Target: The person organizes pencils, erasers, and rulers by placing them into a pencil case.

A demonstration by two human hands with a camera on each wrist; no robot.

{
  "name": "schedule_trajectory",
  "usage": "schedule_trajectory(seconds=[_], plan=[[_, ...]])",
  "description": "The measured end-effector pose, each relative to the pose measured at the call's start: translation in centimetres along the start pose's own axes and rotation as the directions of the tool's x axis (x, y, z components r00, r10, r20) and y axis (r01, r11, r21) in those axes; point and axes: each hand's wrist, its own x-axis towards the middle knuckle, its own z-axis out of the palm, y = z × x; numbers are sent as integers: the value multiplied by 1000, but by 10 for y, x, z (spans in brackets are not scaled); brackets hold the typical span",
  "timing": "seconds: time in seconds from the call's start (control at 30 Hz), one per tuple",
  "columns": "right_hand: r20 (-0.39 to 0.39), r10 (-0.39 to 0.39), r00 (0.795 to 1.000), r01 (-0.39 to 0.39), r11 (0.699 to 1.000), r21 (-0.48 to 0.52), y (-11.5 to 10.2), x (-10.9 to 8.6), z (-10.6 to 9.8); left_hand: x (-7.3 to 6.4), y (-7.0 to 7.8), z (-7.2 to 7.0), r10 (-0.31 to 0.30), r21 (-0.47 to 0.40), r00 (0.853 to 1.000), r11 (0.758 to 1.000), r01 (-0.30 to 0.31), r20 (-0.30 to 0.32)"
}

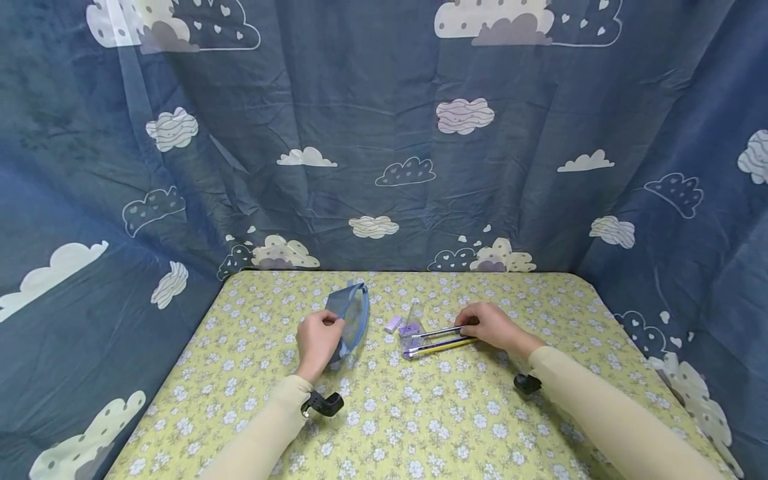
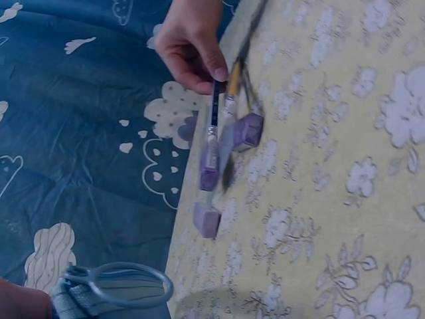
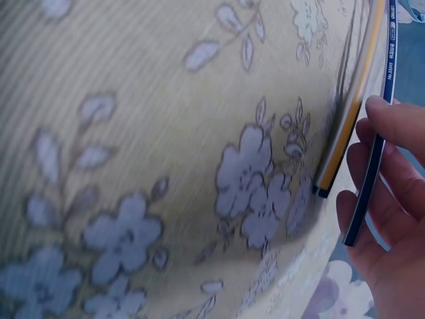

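Observation:
My left hand (image 1: 318, 337) grips the near side of a blue mesh zipper pouch (image 1: 340, 303), whose mouth gapes to the right. Part of its rim (image 2: 129, 286) shows low in the left wrist view. In my right hand (image 1: 489, 325) a dark blue pencil (image 3: 366, 186) is held between thumb and fingers, its metal-banded end pointing left. Just below it on the table lies a yellow-and-dark striped pencil (image 1: 447, 345) with a purple eraser tip (image 2: 247, 131). A clear plastic piece with purple markings (image 1: 411, 329), perhaps a ruler, lies partly under the pencils' left ends.
Between the pouch and the clear piece sits a small lilac-and-white eraser (image 1: 393, 324). A yellow floral cloth (image 1: 384, 427) covers the table. Dark blue curtains (image 1: 372, 80) with cloud prints hang behind and at both sides.

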Motion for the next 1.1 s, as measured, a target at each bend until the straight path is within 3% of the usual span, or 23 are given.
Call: schedule_trajectory(seconds=[0.33, 0.63, 0.83, 1.1], plan=[[4, -13, 1000, 13, 1000, 0, 2, -10, -8, 4, 2, -9, -115, -132, 990, 983, 126, 84], [73, 2, 997, -11, 992, 122, 3, -16, -20, 6, 2, -15, -201, -358, 963, 898, 254, 180], [101, 15, 995, -32, 984, 173, 4, -20, -25, 5, 0, -18, -224, -428, 947, 851, 304, 229], [81, 42, 996, -59, 975, 216, 5, -19, -25, 6, -1, -21, -243, -473, 935, 811, 343, 259]])
